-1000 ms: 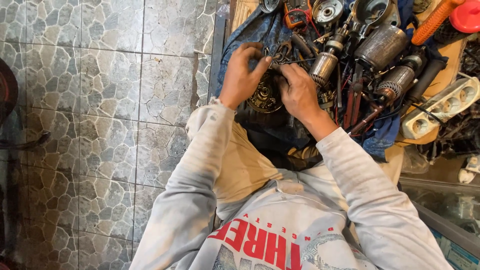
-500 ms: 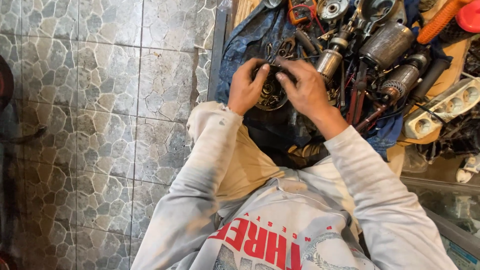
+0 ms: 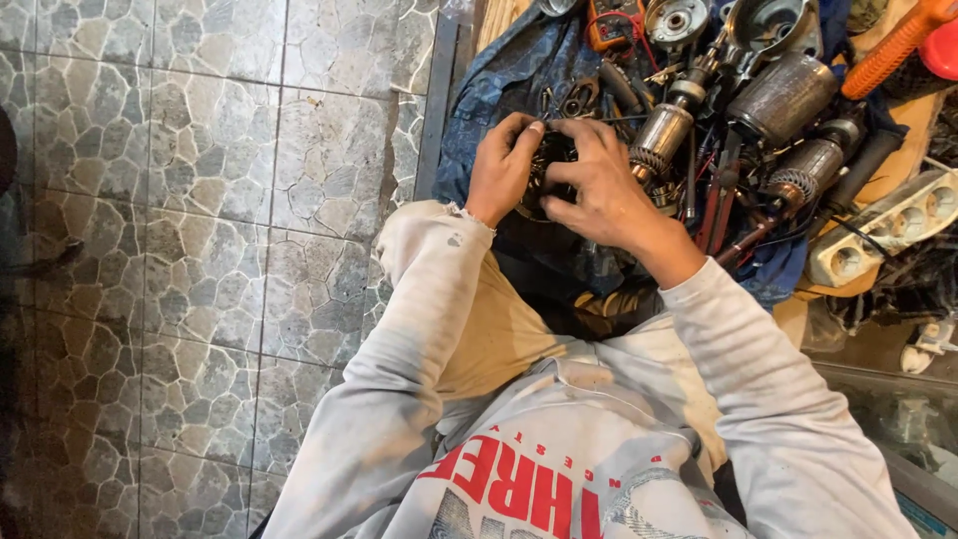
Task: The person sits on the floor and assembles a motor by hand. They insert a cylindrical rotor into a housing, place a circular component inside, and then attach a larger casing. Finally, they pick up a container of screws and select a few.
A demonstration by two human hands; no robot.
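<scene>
two hands grip one dark round motor part (image 3: 549, 165) over a blue cloth (image 3: 499, 75): left hand (image 3: 502, 167) clasps its left side, right hand (image 3: 599, 185) pinches its right, armatures (image 3: 661, 135) just beside

Left hand (image 3: 502, 170) and right hand (image 3: 599, 190) meet, fingers curled inward, fingertips nearly touching; both sleeved forearms angle up from the body.

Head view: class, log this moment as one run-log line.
left hand: grips round dark motor part | right hand: fingers on same part | beside: armatures on blue cloth | floor: tiles
</scene>
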